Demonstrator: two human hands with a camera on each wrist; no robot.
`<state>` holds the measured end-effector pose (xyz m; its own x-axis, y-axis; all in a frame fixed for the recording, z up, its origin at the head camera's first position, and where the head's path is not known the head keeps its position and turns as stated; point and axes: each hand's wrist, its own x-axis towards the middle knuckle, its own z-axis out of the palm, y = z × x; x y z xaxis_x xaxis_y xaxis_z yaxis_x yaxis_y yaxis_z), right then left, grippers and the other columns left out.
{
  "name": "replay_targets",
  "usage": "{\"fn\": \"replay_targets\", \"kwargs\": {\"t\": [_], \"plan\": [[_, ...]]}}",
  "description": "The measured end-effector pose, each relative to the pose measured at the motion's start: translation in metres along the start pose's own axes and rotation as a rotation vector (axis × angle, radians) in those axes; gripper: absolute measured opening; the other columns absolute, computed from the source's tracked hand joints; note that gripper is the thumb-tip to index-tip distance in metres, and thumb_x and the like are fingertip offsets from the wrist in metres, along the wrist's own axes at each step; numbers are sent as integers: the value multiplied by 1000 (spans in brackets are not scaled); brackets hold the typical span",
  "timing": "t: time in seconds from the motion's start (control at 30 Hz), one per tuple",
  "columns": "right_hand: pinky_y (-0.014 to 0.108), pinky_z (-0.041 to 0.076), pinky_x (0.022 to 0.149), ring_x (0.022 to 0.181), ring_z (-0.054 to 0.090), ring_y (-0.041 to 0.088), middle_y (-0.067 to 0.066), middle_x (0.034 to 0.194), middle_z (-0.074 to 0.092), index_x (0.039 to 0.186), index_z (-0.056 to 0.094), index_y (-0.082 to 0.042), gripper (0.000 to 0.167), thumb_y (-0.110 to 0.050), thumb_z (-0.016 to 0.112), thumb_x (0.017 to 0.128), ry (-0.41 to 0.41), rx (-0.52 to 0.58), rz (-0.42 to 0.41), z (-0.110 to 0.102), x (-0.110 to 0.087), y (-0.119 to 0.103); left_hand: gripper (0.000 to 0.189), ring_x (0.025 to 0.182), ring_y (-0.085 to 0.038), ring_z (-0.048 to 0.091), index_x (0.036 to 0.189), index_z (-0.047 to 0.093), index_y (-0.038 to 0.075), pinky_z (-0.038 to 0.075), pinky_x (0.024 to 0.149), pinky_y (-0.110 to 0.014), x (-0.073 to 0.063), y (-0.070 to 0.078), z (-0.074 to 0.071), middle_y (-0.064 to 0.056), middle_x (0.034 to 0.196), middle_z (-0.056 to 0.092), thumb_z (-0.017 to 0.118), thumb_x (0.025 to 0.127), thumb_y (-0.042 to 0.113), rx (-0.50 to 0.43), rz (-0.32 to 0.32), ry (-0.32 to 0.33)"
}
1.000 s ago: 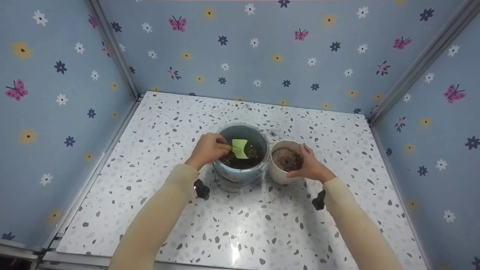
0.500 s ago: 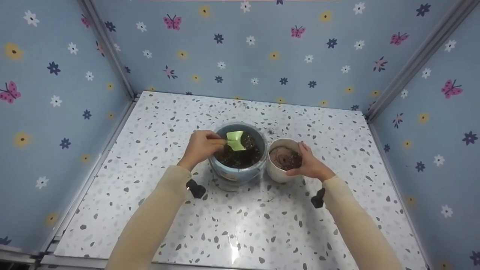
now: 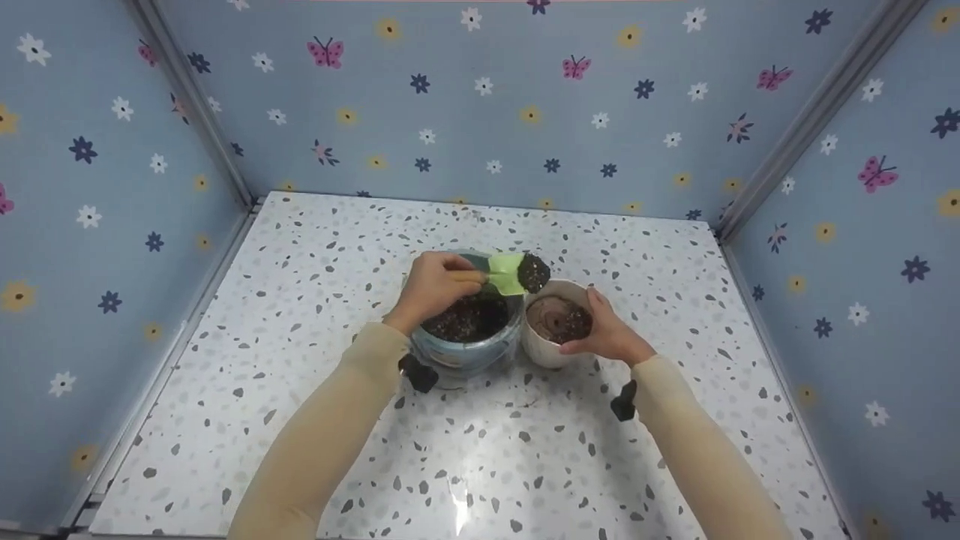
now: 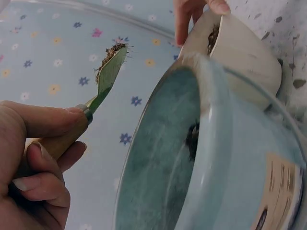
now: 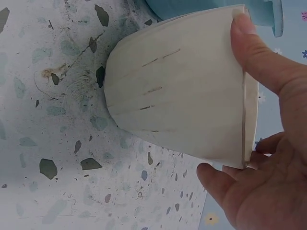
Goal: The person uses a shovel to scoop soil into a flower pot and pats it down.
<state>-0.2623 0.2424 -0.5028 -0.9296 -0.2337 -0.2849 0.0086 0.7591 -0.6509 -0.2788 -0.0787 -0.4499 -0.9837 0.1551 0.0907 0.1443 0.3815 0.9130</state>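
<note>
My left hand grips the wooden handle of a small trowel with a light green blade. Dark soil is heaped on the blade's tip, which hangs above the gap between two pots. Below it stands a blue glazed pot with dark soil inside; the left wrist view shows the trowel raised clear of its rim. Beside it on the right is a smaller white pot, with some soil at its bottom. My right hand holds this pot by its rim, thumb in front and fingers behind.
The pots stand on a white speckled tabletop, with a few crumbs and stray fibres near the white pot. Blue flowered panels enclose the back and both sides, joined by grey metal posts.
The trowel has risen out of the blue pot with soil on it and moved right towards the white pot. My right hand keeps its hold on the white pot's rim.
</note>
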Motion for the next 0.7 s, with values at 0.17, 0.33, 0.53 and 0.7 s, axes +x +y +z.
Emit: {"fn": "replay_targets", "kwargs": {"t": [0.17,0.33,0.53,0.7], "plan": [[51,14,117,148,6,39,25,162,-1,156,-3,2,130,-37,89,73,-14,-3,11,11,2,-4,18,82,-15,66,93,77,9,53,78,-31,-1,-1,22,3,88,72,82,80,21,58,12,-21],[51,14,116,147,8,41,28,161,1,156,-1,3,128,-34,89,73,-18,4,-5,13,4,-8,9,73,-15,65,86,77,11,54,69,-32,0,-1,39,3,81,71,79,81,18,134,22,-11],[51,17,116,147,13,40,27,160,6,156,1,1,127,-32,90,72,2,4,5,6,2,-7,6,67,-16,62,84,76,10,53,65,-32,7,8,57,1,78,70,72,84,14,283,79,-31],[53,19,115,146,16,41,27,159,7,157,3,1,126,-32,91,72,1,8,-2,4,3,-2,10,67,-18,62,87,75,7,53,63,-35,8,15,68,-3,82,70,66,88,11,360,97,-55]]}}
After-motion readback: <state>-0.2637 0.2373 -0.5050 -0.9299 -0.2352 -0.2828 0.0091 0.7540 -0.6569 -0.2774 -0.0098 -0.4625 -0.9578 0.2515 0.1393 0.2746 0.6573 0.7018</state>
